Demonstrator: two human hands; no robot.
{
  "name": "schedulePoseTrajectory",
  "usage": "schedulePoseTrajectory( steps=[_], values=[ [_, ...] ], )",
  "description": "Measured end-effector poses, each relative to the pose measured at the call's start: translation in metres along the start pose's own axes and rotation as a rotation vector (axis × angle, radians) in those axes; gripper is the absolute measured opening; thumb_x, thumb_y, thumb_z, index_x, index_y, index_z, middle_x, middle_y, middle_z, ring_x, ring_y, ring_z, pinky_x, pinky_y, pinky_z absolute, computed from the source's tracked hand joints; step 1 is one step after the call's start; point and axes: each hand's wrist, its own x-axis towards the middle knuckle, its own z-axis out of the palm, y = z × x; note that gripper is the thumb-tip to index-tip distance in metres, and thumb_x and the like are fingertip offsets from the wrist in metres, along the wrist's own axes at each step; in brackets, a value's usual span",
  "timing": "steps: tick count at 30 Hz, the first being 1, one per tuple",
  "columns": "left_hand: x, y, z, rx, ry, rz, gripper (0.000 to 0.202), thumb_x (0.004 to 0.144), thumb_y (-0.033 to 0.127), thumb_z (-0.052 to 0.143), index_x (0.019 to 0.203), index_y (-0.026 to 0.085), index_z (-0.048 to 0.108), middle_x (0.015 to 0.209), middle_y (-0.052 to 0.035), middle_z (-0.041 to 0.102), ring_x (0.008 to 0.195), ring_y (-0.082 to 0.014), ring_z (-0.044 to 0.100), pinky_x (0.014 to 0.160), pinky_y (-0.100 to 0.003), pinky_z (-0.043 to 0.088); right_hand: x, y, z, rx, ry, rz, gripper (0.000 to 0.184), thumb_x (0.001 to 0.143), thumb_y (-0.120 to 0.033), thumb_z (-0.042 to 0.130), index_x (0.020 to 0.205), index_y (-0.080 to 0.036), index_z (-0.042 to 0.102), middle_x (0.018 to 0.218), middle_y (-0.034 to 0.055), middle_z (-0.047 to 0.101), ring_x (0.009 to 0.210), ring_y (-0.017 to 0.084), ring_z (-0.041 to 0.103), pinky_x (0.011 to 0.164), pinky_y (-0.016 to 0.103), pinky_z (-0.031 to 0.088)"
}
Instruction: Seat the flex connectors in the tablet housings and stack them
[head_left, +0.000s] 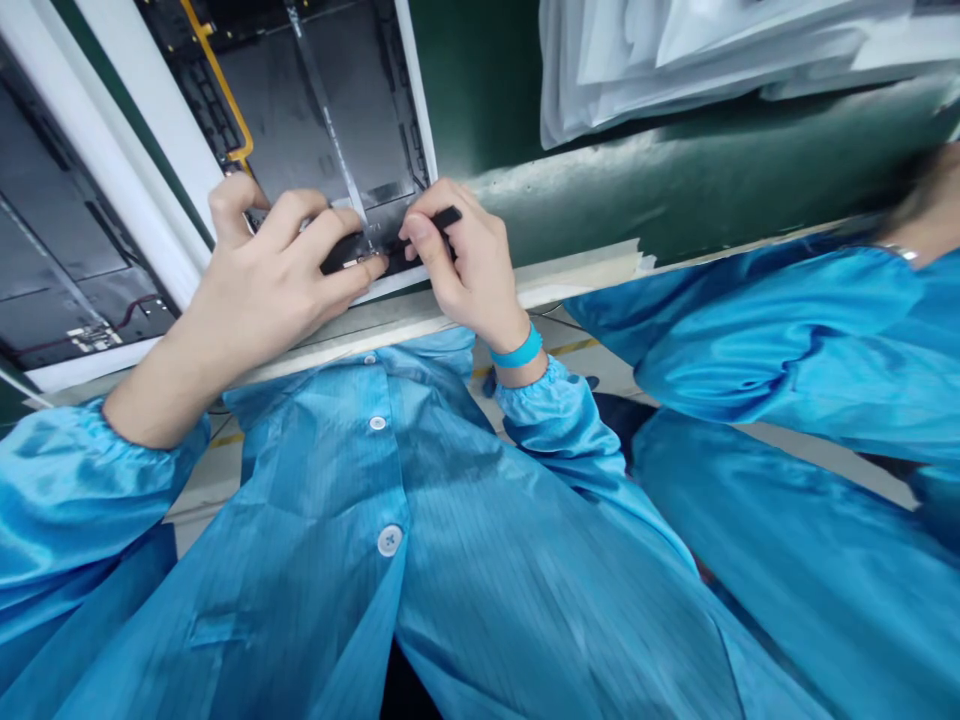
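Observation:
My left hand (274,275) and my right hand (457,255) meet at the lower edge of a dark electronic panel (315,110) in a white frame (416,90). My left fingers press on a black flat part (349,255), and my right thumb and fingers pinch a black tip (446,218). The two may be one strip, but my fingers hide the middle. A thin metallic strip (330,130) runs down the panel to my hands. A yellow cable (221,75) lies along its upper left.
A second dark panel (67,230) in a white frame lies to the left. A green bench surface (637,190) with a pale edge runs to the right. White plastic sheets (705,60) hang at the top right. A co-worker's blue-sleeved arm (765,340) reaches in from the right.

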Motion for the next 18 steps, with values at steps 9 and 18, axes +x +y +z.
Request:
schedulePoseTrajectory(
  steps=[9,18],
  values=[
    [0.0019,-0.0032,-0.0009,0.03,-0.029,0.03,0.046,0.119,0.054,0.05,0.144,0.029,0.08,0.163,-0.0087,0.064,0.161,-0.0456,0.043,0.135,-0.078,0.016,-0.0004,-0.002,-0.0006,-0.018,-0.017,0.027,0.054,0.121,-0.067,0.024,0.098,-0.032,0.059,0.098,0.0062,0.073,0.102,0.025,0.07,0.108,0.046,0.059],
    [0.0012,-0.0063,-0.0038,0.128,-0.064,0.053,0.049,0.122,0.055,0.044,0.149,0.031,0.076,0.168,-0.0101,0.061,0.162,-0.047,0.046,0.131,-0.085,0.014,0.0012,0.0016,0.0008,-0.004,0.016,-0.052,0.051,0.122,-0.063,0.026,0.096,-0.031,0.056,0.094,0.0057,0.071,0.097,0.026,0.068,0.102,0.047,0.058]
  ],
)
